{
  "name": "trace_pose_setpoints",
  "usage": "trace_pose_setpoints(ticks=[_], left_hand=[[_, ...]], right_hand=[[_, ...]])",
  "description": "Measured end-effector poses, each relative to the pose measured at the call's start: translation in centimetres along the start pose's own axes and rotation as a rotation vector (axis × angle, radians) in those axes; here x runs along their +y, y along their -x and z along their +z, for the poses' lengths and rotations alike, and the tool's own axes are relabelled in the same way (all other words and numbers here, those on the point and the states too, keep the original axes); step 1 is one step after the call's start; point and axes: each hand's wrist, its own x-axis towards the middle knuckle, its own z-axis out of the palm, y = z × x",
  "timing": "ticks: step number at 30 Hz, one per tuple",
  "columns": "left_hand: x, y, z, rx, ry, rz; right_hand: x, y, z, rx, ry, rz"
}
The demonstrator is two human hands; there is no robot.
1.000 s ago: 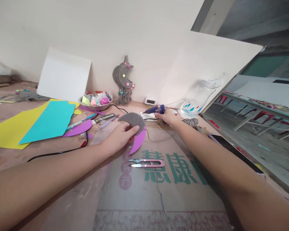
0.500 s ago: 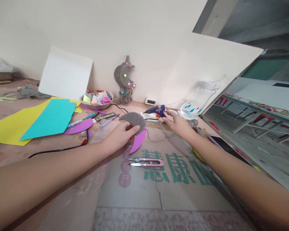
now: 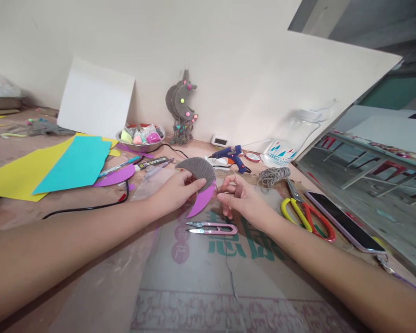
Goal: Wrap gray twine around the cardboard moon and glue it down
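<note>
While the left hand point(image 3: 176, 188) grips a crescent point(image 3: 199, 172) above the counter point(image 3: 21, 212), that surface is crowded on both sides.
Left fingers closed firmly on the crescent, part grey-wrapped, part bare purple; right hand point(image 3: 238, 198) just beside the purple part, fingers curled, and whether they pinch a strand cannot be told. Pink snips point(image 3: 231, 229) lie close on the near side, on a printed plastic sheet point(image 3: 190, 282). Beyond the hands: blue glue gun point(image 3: 230, 154). Rightward: grey yarn bundle point(image 3: 274, 177), scissors point(image 3: 307, 215), phone point(image 3: 346, 223). Leftward: turquoise sheet point(image 3: 76, 164), yellow sheet point(image 3: 21, 175), and black cord point(image 3: 86, 208) beyond the forearm.
</note>
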Motion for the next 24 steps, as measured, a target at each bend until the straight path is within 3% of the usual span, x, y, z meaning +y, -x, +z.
trace_pose_setpoints(ticks=[5,9,13,24], left_hand=[[-0.55,-0.12,0.14,-0.031,0.037,-0.021],[-0.75,-0.19,0.18,-0.043,0.011,-0.019],[-0.64,-0.17,0.1,-0.042,-0.055,0.048],[-0.67,-0.38,0.0,-0.141,-0.046,0.136]], right_hand=[[0.8,-0.44,-1.04,0.101,0.219,-0.139],[0.84,-0.49,-1.09,0.238,0.392,-0.134],[0.57,-0.36,-0.87,0.306,0.398,-0.14],[0.5,-0.33,-0.79,0.306,0.354,-0.137]])
